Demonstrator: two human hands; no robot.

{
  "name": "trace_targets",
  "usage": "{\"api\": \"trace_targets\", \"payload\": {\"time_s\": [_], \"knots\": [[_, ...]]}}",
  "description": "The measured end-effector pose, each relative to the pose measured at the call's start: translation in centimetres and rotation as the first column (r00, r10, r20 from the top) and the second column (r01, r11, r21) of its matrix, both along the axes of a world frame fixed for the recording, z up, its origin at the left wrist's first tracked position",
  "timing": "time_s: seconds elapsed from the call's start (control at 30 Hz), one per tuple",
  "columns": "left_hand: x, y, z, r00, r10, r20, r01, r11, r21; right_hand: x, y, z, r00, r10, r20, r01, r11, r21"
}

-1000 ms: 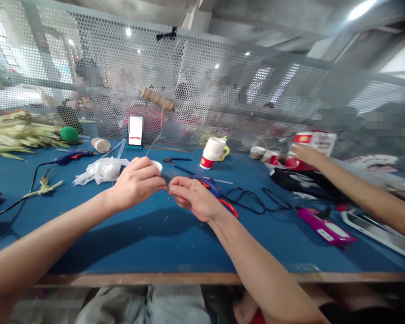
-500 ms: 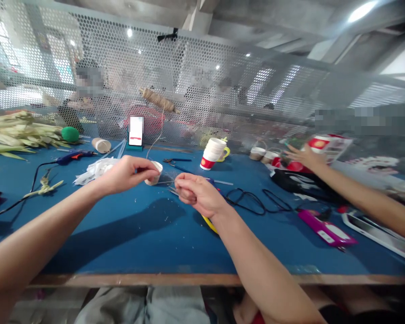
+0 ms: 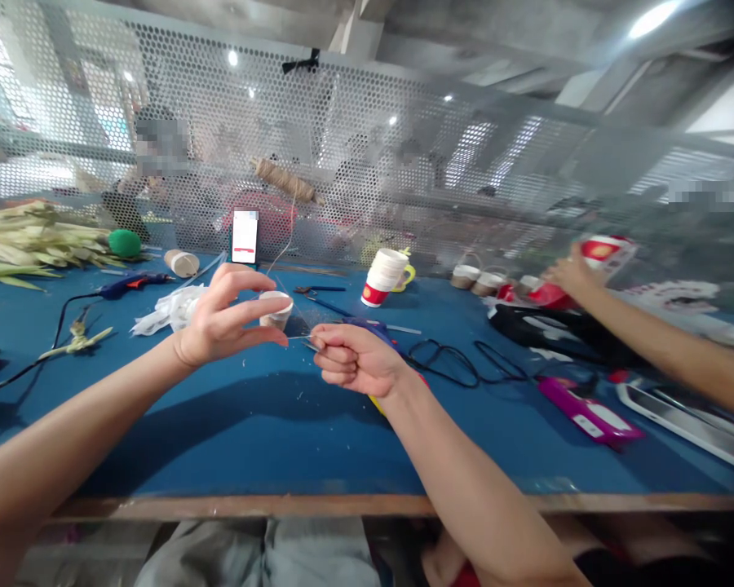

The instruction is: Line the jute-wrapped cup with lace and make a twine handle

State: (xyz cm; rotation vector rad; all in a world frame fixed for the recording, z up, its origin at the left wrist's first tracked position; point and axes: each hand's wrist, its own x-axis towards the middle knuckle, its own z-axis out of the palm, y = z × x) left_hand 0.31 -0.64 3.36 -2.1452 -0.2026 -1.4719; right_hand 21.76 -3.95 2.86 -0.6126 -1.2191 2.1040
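Observation:
My left hand (image 3: 236,314) is open, thumb and fingers spread apart in front of a small whitish cup (image 3: 275,311), which stands behind the fingers; whether they touch it I cannot tell. My right hand (image 3: 355,356) is closed, thumb against the curled fingers, pinching a thin pale strand (image 3: 298,337) whose other end points at my left thumb. Behind the cup a length of twine (image 3: 292,232) hangs from a wound twine spool (image 3: 285,180). Part of a yellow-handled tool (image 3: 376,403) shows under my right wrist.
A stack of paper cups (image 3: 384,277), a blue glue gun (image 3: 135,282), crumpled white material (image 3: 170,310) and corn husks (image 3: 37,236) lie around. A phone (image 3: 245,236) stands against the mesh screen. At right, another person's hand (image 3: 575,273) reaches toward red-and-white cups above a purple device (image 3: 590,410).
My left hand's fingers have opened from a pinch and spread. My right hand has turned slightly and stays closed. The other person's hand at right has moved and closed near the cups.

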Motion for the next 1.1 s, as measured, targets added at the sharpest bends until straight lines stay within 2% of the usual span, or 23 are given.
{"api": "trace_targets", "payload": {"time_s": [0.17,0.27,0.33,0.43,0.53,0.6,0.63,0.67,0.7,0.73,0.77,0.83,0.87,0.9,0.93,0.97,1.0,1.1], "knots": [[-0.1,-0.2,-0.5,0.993,0.111,0.03,-0.114,0.983,0.145,-0.1,-0.2,0.1,0.999,0.044,-0.004,-0.044,0.999,-0.022],[0.4,-0.9,-0.8,0.987,0.16,-0.036,-0.149,0.967,0.205,-0.4,-0.2,0.0,0.998,0.067,0.01,-0.066,0.997,-0.039],[0.7,-1.1,-1.0,0.982,0.166,-0.09,-0.147,0.971,0.191,-0.6,-0.2,-0.2,0.997,0.064,0.032,-0.063,0.997,-0.038],[1.0,-1.0,-1.5,0.985,0.13,-0.118,-0.116,0.987,0.114,-0.8,-0.3,-0.5,0.997,0.006,0.078,-0.008,1.0,0.025],[1.4,-0.9,-1.8,0.991,0.077,-0.11,-0.079,0.997,-0.012,-0.9,-0.5,-0.7,0.982,-0.133,0.134,0.11,0.98,0.165],[1.7,-1.1,-1.7,0.993,0.056,-0.105,-0.074,0.982,-0.174,-1.0,-0.8,-0.5,0.946,-0.257,0.196,0.191,0.935,0.3],[1.8,-1.2,-1.5,0.994,0.044,-0.104,-0.073,0.953,-0.295,-1.0,-1.0,-0.3,0.917,-0.324,0.233,0.22,0.898,0.382],[2.0,-1.4,-1.3,0.994,0.026,-0.102,-0.069,0.894,-0.442,-1.0,-1.2,-0.2,0.88,-0.389,0.271,0.231,0.851,0.471],[2.1,-1.5,-1.1,0.995,-0.005,-0.099,-0.056,0.794,-0.605,-1.0,-1.4,0.0,0.841,-0.447,0.307,0.221,0.8,0.558],[2.1,-1.6,-0.9,0.995,-0.052,-0.09,-0.035,0.644,-0.764,-1.0,-1.6,0.2,0.803,-0.491,0.338,0.191,0.749,0.634],[2.1,-1.6,-0.7,0.992,-0.105,-0.069,-0.015,0.45,-0.893,-1.1,-1.7,0.4,0.772,-0.52,0.365,0.148,0.706,0.692],[2.0,-1.5,-0.5,0.983,-0.186,-0.002,0.01,0.065,-0.998,-1.2,-2.0,0.5,0.735,-0.54,0.41,0.061,0.654,0.754],[1.9,-1.4,-0.4,0.979,-0.203,0.032,0.016,-0.077,-0.997,-1.2,-2.0,0.5,0.727,-0.538,0.426,0.031,0.645,0.763],[1.8,-1.2,-0.5,0.976,-0.209,0.061,0.026,-0.166,-0.986,-1.2,-2.0,0.4,0.725,-0.53,0.44,0.011,0.647,0.762],[1.7,-1.0,-0.5,0.975,-0.204,0.082,0.039,-0.207,-0.978,-1.2,-1.9,0.3,0.725,-0.521,0.451,0.003,0.657,0.754],[1.7,-0.9,-0.6,0.976,-0.198,0.094,0.052,-0.208,-0.977,-1.2,-1.7,0.1,0.73,-0.508,0.457,0.008,0.674,0.738],[1.7,-0.8,-0.7,0.976,-0.194,0.097,0.061,-0.183,-0.981,-1.1,-1.5,0.0,0.744,-0.484,0.462,0.017,0.703,0.711],[1.8,-0.6,-0.7,0.981,-0.175,0.082,0.074,-0.053,-0.996,-0.8,-0.8,-0.3,0.806,-0.384,0.45,0.066,0.815,0.576]]}}
